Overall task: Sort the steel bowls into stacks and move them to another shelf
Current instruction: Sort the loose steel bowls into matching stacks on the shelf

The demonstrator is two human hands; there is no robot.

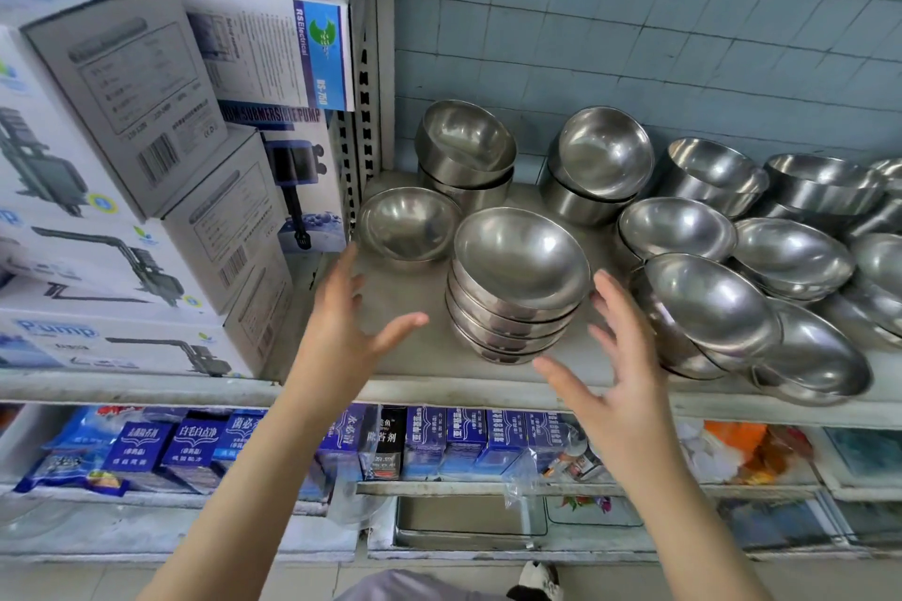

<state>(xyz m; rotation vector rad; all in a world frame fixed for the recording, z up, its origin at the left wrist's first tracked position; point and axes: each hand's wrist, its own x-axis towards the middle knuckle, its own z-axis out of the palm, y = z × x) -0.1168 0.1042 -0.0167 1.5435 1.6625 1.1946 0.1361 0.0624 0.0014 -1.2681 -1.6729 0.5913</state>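
flanking a stack of shiny round steel bowls (517, 268) at centre frame, both hands are wide, fingers spread and straight, holding nothing. left hand (341, 327) sits left of the stack over bare shelf, palm turned toward it, with a clear gap between thumb and bowls. right hand (620, 371) is just beside the stack's right flank. its upper fingertips (601, 288) come very near the top bowl's rim; contact cannot be told.

the stack stands on the pale grey upper shelf (420, 386), near its front edge, bowls nested and leaning slightly. left of it and further back, a single shallow steel bowl (407, 222) sits upright by itself. behind, against the pale blue tiled wall (634, 15), stand two short nested pairs of deeper steel bowls (466, 146), top bowls tilted toward the camera. right half of the shelf: a loose crowd of steel bowls (707, 303), overlapping and tipped at various angles, running out of frame at right.

upper left of frame: stacked white cardboard pump boxes (122, 112) at the same shelf level. lower frame, shelf below: a row of small dark blue packets (195, 444) with white lettering.
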